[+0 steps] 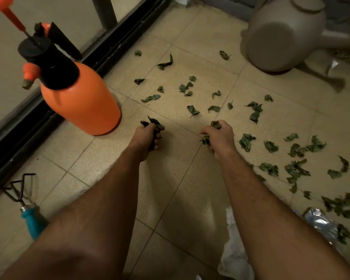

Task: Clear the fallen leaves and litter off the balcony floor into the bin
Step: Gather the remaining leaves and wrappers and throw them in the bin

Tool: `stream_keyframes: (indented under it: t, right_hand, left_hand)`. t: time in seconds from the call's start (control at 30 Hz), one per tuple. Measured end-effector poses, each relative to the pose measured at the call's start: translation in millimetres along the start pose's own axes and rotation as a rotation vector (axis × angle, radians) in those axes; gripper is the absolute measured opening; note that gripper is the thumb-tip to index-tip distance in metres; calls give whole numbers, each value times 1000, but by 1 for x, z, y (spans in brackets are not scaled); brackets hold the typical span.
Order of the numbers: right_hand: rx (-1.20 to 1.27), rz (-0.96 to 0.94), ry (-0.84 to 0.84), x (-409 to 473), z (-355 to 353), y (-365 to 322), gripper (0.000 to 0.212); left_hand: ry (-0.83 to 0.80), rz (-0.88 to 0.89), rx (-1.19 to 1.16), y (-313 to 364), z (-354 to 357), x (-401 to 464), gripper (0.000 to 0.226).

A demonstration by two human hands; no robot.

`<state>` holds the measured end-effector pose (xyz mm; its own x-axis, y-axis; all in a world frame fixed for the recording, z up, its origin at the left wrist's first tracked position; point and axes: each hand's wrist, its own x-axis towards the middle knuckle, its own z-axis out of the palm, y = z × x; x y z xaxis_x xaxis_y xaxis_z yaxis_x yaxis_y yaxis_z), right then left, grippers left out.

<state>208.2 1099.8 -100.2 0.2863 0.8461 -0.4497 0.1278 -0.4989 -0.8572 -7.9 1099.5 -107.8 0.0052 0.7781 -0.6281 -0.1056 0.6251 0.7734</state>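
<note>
Here, left hand (144, 136) grip clamped on leaves (153, 123), right hand (220, 136) likewise, more leaves beyond.

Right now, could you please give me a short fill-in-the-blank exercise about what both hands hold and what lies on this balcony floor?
1. The left hand and the right hand each grip a bunch of ____.
2. The pump sprayer standing left of the left hand has a body coloured ____.
3. The hand rake lying at the lower left has a ____ handle.
4. More loose leaves lie scattered on the floor to the ____ of the right hand.

Missing words: leaves; orange; blue; right
</note>
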Motion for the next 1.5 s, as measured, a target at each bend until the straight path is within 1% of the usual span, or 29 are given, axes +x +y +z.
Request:
stream_keyframes:
  t: [0.07, 0.17, 0.23, 0.3, 0.33, 0.37, 0.4, 0.43, 0.5, 0.53, 0.57, 0.63, 0.67, 0.77, 0.83, 0.97, 1.13, 1.17, 1.27, 1.37, 1.4, 1.47, 1.5]
  right_hand:
    - [-10, -24, 24, 0, -1, 3, 6]
    - [-69, -79, 100, 3, -5, 5, 12]
    - [-111, -100, 175, 5, -13, 8, 17]
    - [-124, -102, 254, 6, -24, 14, 21]
    - [-126, -105, 289, 7, -31, 17, 21]
    - [-123, -102, 325, 6, -39, 19, 21]
    - [-121, -93, 354, 6, -46, 22, 20]
    - [-124, -79, 379, 6, -52, 23, 18]
    - [-142, -54, 432, 10, -67, 30, 16]
    - [-142, -43, 448, 13, -72, 34, 16]
    - [-140, -36, 453, 15, -76, 37, 16]
    - [-157, -44, 456, 17, -81, 42, 18]
    - [-182, -59, 444, 17, -82, 43, 21]
    - [-351, -92, 385, 13, -75, 48, 27]
    - [-497, -91, 387, 9, -66, 51, 34]
    - [-692, -98, 378, 2, -51, 51, 41]
    - [-760, -153, 310, 2, -48, 49, 62]
    - [-785, -158, 288, 3, -48, 48, 63]
    - [-866, -179, 271, 5, -48, 45, 52]
    - [-882, -228, 283, 5, -44, 45, 39]
    - [-883, -241, 282, 5, -43, 45, 35]
    - [-886, -269, 285, 5, -41, 46, 26]
    - [-885, -279, 283, 5, -40, 46, 22]
  left_hand:
    - [34, 4, 9, 3, 5, 3, 21]
    - [31, 37, 173, 12, 22, 9, 24]
    - [85, 123, 432, 21, 40, 20, 36]
    - [200, 265, 764, 30, 60, 34, 50]
    - [254, 329, 858, 34, 69, 41, 48]
    - [276, 374, 886, 36, 78, 49, 40]
    - [277, 404, 879, 38, 85, 56, 30]
    - [263, 430, 869, 39, 89, 61, 32]
    - [186, 446, 940, 39, 100, 68, 57]
    - [156, 445, 1022, 37, 105, 72, 66]
    - [140, 440, 1102, 35, 108, 74, 69]
    - [109, 417, 1192, 27, 114, 76, 66]
    - [101, 421, 1215, 23, 116, 75, 62]
    - [136, 495, 1236, 15, 118, 72, 38]
    - [156, 531, 1222, 14, 118, 69, 29]
    - [133, 558, 1198, 12, 117, 62, 25]
    - [118, 637, 1116, 10, 115, 50, 12]
    - [123, 633, 1090, 8, 114, 47, 11]
    - [149, 566, 971, 3, 112, 40, 12]
    - [162, 468, 825, 0, 110, 38, 17]
    - [157, 450, 800, -1, 109, 38, 17]
    - [137, 446, 787, -4, 110, 38, 9]
    - [116, 454, 783, -6, 111, 37, 13]
